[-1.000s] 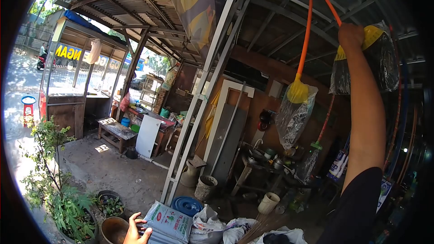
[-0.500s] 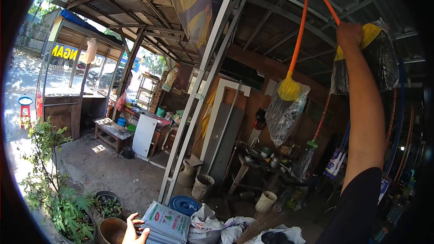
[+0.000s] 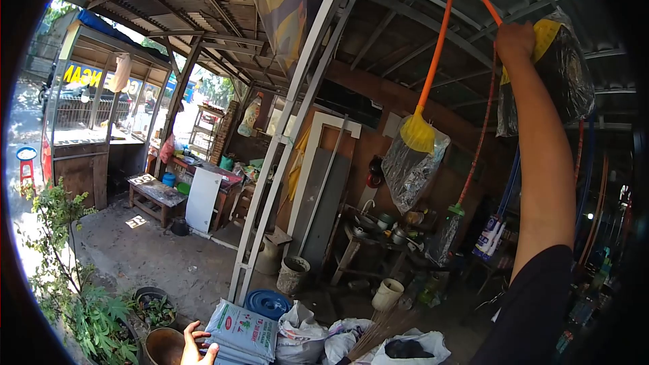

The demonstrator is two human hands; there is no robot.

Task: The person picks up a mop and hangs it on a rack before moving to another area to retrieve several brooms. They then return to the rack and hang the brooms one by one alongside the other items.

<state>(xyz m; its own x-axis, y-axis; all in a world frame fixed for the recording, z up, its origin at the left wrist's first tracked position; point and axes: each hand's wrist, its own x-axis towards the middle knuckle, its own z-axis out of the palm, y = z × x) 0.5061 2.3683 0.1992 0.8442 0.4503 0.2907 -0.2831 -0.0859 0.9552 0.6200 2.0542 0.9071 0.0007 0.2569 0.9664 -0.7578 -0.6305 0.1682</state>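
Note:
My right hand point(image 3: 515, 42) is raised high at the upper right, its fingers wrapped round the orange handle of a broom point(image 3: 546, 39). That broom has a yellow head and dark bristles inside clear plastic, partly hidden behind my forearm. To its left hangs a second broom point(image 3: 418, 134), also orange-handled and yellow-headed, its bristles wrapped in plastic. Low in the view, my left hand point(image 3: 196, 348) has its fingers apart and slightly bent. It is beside a stack of printed plastic packs point(image 3: 240, 330), fingertips close to the left edge of the pile.
A pale metal post point(image 3: 277, 132) rises between the yard and the stall. White sacks point(image 3: 302, 331), a blue lid point(image 3: 268, 303) and a cream bucket point(image 3: 388, 294) stand on the ground. Potted plants point(image 3: 101, 324) are at lower left. More long-handled goods hang at right.
The view has shifted slightly, so most of the background sits further left. My right hand keeps its grip on the broom handle, and the left hand remains beside the packs.

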